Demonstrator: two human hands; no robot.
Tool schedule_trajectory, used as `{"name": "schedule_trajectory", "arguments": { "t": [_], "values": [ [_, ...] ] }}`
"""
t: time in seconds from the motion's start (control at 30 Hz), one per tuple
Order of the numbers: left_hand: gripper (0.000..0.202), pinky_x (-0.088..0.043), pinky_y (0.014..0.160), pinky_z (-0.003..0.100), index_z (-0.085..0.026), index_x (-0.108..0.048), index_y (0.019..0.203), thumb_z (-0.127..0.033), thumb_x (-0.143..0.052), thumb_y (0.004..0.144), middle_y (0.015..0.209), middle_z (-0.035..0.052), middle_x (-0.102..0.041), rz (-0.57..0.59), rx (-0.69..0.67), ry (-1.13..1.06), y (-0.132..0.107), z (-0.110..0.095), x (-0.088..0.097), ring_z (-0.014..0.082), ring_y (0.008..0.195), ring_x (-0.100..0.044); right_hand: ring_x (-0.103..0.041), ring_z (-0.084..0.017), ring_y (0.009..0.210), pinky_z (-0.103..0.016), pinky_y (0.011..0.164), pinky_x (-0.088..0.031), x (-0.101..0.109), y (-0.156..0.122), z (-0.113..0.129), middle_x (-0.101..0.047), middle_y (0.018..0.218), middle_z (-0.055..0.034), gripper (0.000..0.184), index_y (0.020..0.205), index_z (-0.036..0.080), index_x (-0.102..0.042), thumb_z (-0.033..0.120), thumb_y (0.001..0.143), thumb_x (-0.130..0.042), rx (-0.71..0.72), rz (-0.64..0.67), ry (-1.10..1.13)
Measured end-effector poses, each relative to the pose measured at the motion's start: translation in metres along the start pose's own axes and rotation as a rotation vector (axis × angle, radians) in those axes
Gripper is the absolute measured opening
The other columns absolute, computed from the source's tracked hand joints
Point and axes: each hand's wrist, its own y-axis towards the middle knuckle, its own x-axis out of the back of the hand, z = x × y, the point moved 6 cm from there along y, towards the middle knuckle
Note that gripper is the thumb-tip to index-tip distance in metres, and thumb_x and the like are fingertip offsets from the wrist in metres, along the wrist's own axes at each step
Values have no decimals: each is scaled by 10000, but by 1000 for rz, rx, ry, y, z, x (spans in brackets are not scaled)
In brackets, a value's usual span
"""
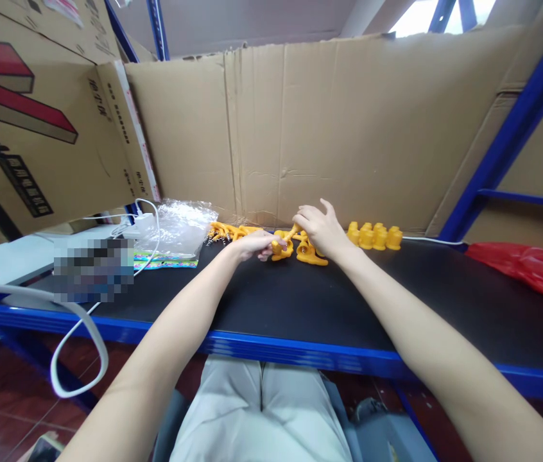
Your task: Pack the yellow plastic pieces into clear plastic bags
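Observation:
My left hand (256, 245) is closed, its fingertips on the lower end of a yellow-orange plastic piece (291, 232) with a slanting stem. My right hand (322, 226) has bent fingers closed at the upper end of that same piece, its thumb raised. Just behind and below the hands, other yellow plastic parts (312, 258) lie on the black table (291, 301); one has a long flat foot. Beside my left hand, at the back, is a pile of thin yellow pieces (230, 231) with small chains. The grip hides part of the held piece.
Several yellow bottle-shaped parts (380, 237) stand in rows right of my hands. A clear plastic bag (175, 224) and white cables lie left. A red plastic bag (526, 266) is at the right. Cardboard (348, 128) walls the back; a blue rail (300, 353) edges the front.

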Motion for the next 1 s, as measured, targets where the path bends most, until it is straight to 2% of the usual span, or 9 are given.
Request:
{"name": "schedule_trajectory", "arguments": {
  "t": [0.1, 0.23, 0.4, 0.53, 0.67, 0.77, 0.83, 0.93, 1.0],
  "values": [
    [161, -199, 380, 178, -150, -557, 641, -248, -536, 766, 349, -89, -255, 94, 30, -118, -4, -3, -7, 33, 320, -204, -447, -216, 1169, -498, 1034, -143, 3, 0, 1, -608, 1035, -96, 285, 970, 185, -557, 66, 870, -318, 5, -51, 13],
    [204, -212, 379, 181, -146, -561, 616, -246, -478, 774, 336, -87, -212, 158, 3, -207, -3, -8, -9, 35, 314, -156, -449, -215, 1159, -482, 1041, -139, 5, 1, -1, -607, 1037, -98, 291, 975, 176, -556, 79, 883, -298, -23, -76, 4],
    [254, -233, 371, 202, -141, -567, 549, -239, -432, 741, 322, -68, -208, 75, 1, -213, 1, -3, -1, 52, 312, -161, -490, -208, 1029, -422, 984, -251, -8, -1, -1, -593, 1035, -107, 251, 1022, 167, -553, 102, 867, -367, -5, 41, 61],
    [227, -212, 360, 200, -145, -539, 510, -227, -452, 703, 328, -68, -208, -1, 21, -185, 2, 2, 5, 47, 311, -156, -477, -213, 1056, -458, 992, -216, -17, -3, 6, -589, 1071, -98, 317, 1116, 181, -532, 88, 841, -405, 68, 96, 93],
    [248, -245, 364, 207, -143, -549, 516, -240, -437, 715, 319, -66, -190, 49, 41, -201, -1, 1, 1, 53, 309, -160, -499, -208, 977, -469, 1000, -186, -14, -1, 2, -611, 987, -85, 277, 978, 177, -575, 57, 829, -374, 20, 110, 31],
    [257, -268, 369, 213, -143, -565, 543, -253, -432, 733, 326, -66, -194, 63, 41, -262, -3, -2, 1, 58, 314, -174, -500, -212, 939, -450, 967, -229, -5, -5, -24, -613, 945, -89, 222, 910, 173, -574, 91, 834, -383, -138, 47, 13],
    [235, -258, 366, 202, -137, -579, 584, -242, -443, 745, 341, -73, -208, 7, 5, -315, -3, -4, 6, 50, 317, -182, -495, -234, 941, -433, 901, -289, -2, -15, -55, -603, 964, -112, 161, 920, 163, -572, 169, 835, -436, -312, -28, 21],
    [149, -228, 360, 182, -133, -589, 672, -207, -489, 755, 366, -93, -229, -180, -79, -377, 0, -5, 19, 33, 312, -198, -485, -273, 966, -437, 831, -334, -2, -46, -109, -576, 1016, -156, 209, 930, 144, -576, 303, 823, -491, -649, -147, 15],
    [79, -206, 358, 175, -138, -559, 676, -172, -533, 742, 376, -102, -252, -322, -108, -397, 2, -2, 29, 23, 310, -214, -496, -270, 963, -441, 823, -356, -8, -75, -143, -572, 1014, -154, 244, 924, 143, -579, 344, 807, -508, -895, -206, 23]
  ]
}}
